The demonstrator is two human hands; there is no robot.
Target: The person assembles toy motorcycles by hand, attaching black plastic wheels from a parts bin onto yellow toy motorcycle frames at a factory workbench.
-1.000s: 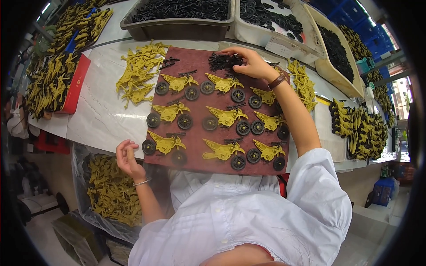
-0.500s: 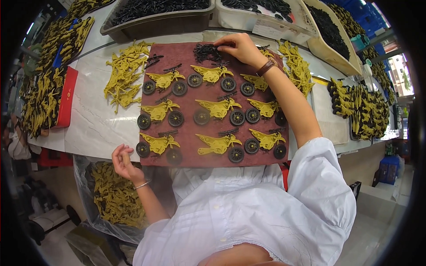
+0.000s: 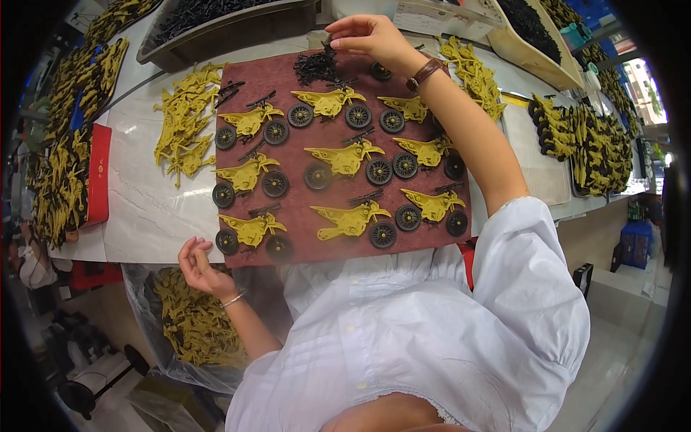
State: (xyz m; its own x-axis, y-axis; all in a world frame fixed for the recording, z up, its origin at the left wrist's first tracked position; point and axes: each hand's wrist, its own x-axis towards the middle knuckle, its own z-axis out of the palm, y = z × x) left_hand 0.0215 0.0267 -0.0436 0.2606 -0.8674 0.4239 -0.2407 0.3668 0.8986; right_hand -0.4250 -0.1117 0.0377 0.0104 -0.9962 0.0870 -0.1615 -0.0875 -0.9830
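Note:
My right hand is at the far edge of the maroon mat, its thumb and fingertips pinched on a small black plastic part. Just below them lies a pile of similar black parts. My left hand hovers by the mat's near left corner, palm partly up, fingers loosely curled and apart, with nothing seen in it. Rows of yellow toy motorbike bodies lie on the mat, most with black wheels and black handlebar-like pieces beside them. My right forearm hides part of the right column.
Loose yellow bodies are heaped left and right of the mat. Bins of black parts stand behind it. A red-sided tray of assembled pieces is at left, stacked bikes at right. A plastic-lined container sits below the table.
My right hand has lifted slightly away from the black pile, a small black part now showing at its fingertips. My left hand stays nearly still. The whole view has shifted a little.

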